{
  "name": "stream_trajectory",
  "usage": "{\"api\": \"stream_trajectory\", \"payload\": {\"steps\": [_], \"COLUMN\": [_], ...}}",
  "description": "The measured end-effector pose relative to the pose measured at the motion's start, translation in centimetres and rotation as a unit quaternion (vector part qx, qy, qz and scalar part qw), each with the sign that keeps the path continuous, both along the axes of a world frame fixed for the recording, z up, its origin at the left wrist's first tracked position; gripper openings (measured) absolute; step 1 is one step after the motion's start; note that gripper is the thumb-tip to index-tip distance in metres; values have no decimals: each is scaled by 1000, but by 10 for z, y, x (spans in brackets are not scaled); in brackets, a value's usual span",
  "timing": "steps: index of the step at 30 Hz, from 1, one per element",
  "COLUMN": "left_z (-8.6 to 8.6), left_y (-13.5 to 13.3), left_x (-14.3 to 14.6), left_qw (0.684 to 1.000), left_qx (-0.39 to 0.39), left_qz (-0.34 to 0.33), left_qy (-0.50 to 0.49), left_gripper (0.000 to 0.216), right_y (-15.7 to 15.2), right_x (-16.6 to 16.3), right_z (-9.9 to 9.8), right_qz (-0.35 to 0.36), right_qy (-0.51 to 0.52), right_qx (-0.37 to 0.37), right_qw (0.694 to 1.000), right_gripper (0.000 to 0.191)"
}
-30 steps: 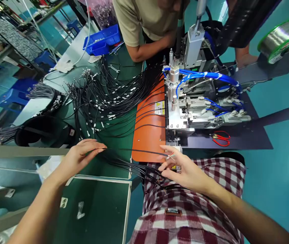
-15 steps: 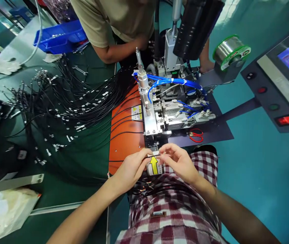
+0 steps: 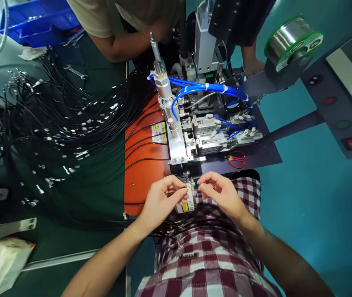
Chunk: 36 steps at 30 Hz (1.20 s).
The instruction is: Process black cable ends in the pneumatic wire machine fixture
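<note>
My left hand [image 3: 165, 198] pinches the end of a black cable [image 3: 134, 203] between thumb and fingertips; thin stripped wires show at the tips. The cable runs in from the left over the orange machine cover [image 3: 145, 177]. Facing it, a short gap away, my right hand [image 3: 220, 194] has its thumb and index finger drawn together. Whether anything is between them is too small to see. Below both hands lies a white label [image 3: 190, 202] with a yellow mark, on the front of the machine. More cable ends with bare wires [image 3: 176, 226] lie by my lap.
A machine with metal cylinders [image 3: 163, 86] and blue air hoses [image 3: 206, 87] stands ahead. Red-handled snips [image 3: 237, 159] lie to its right, below a solder spool [image 3: 293, 41]. Black cables [image 3: 95, 119] cover the left bench. Another person's arm [image 3: 126, 47] is behind the machine.
My hands have drawn slightly apart, and the right fingers have come away from the cable end. The cable stays in my left hand. The view has shifted a little.
</note>
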State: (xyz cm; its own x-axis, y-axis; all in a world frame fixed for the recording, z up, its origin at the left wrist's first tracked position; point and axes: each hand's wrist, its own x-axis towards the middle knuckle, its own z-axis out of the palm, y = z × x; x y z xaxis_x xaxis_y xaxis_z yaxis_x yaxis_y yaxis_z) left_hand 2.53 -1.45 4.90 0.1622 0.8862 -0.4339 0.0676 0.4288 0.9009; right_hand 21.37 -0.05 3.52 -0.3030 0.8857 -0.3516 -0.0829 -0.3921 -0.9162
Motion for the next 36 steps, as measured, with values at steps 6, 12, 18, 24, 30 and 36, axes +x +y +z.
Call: {"api": "stream_trajectory", "payload": {"steps": [6,12,18,24,30,36], "left_z": [0,3,3,-2,2,-1], "left_y": [-3,-4,-6,-9,-9,-7], "left_x": [4,4,5,6,7,5], "left_qw": [999,999,998,999,998,994], "left_qx": [-9,-12,5,-2,4,-6], "left_qz": [33,32,45,38,39,14], "left_qy": [-22,-28,-33,-25,-49,-108], "left_gripper": [24,25,24,21,22,25], "right_y": [-6,-5,-5,-4,-5,-5], "right_x": [-16,-20,-18,-16,-23,-26], "right_z": [-4,-10,-9,-8,-6,-5], "right_qz": [12,11,11,17,20,44], "right_qy": [85,105,98,72,32,-3], "right_qx": [-64,-63,-51,-35,0,33], "right_qw": [994,992,994,997,999,998], "right_gripper": [24,21,18,19,21,22]}}
